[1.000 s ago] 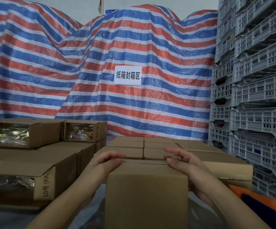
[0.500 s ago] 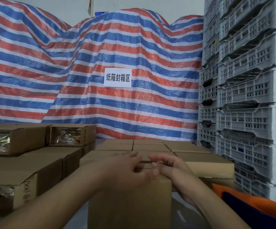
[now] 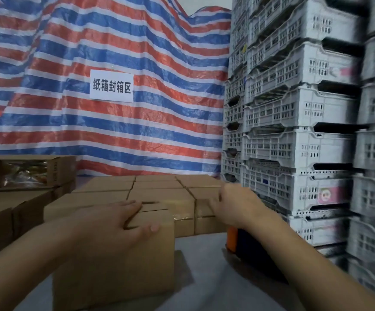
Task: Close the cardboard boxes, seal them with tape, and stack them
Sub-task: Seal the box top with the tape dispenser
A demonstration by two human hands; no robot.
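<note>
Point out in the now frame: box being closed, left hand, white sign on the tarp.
box being closed [image 3: 123,265], head view, on its front face.
left hand [image 3: 114,223], head view, on the back of the hand.
white sign [image 3: 111,85], head view, on its printed middle.

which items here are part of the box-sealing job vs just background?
Job: near cardboard box under left hand; right hand over orange-and-dark object; sealed boxes behind.
Background: striped tarp; paper sign; grey crates.
</note>
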